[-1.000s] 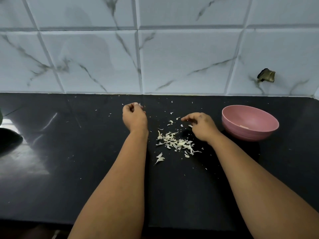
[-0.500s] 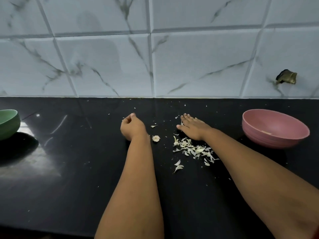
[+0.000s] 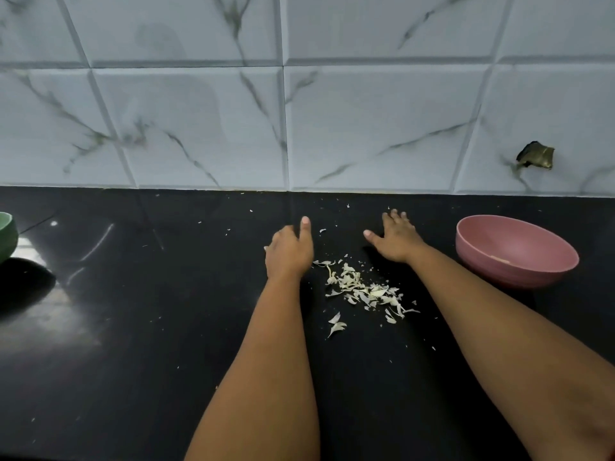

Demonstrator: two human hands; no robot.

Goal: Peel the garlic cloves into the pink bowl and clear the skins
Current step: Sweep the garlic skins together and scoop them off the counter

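Observation:
A heap of pale garlic skins (image 3: 362, 291) lies on the black counter (image 3: 133, 327) between my forearms, with two loose skins (image 3: 336, 324) just in front of it. My left hand (image 3: 289, 251) rests on the counter left of the heap, thumb straight and pointing forward. Its fingers bend under out of sight, and a pale scrap shows at its left edge. My right hand (image 3: 396, 237) lies flat beyond the heap with fingers spread and holds nothing. The pink bowl (image 3: 532, 277) stands to the right with a pale piece inside.
A green bowl (image 3: 5, 234) sits at the counter's far left edge. Small white flecks are scattered toward the tiled wall (image 3: 299, 111). A dark broken spot (image 3: 535, 156) marks the wall above the pink bowl.
My right hand went from curled by the heap to flat and spread, further back. My left hand shifted toward the heap and put its thumb out. The pale piece beside it is now hidden.

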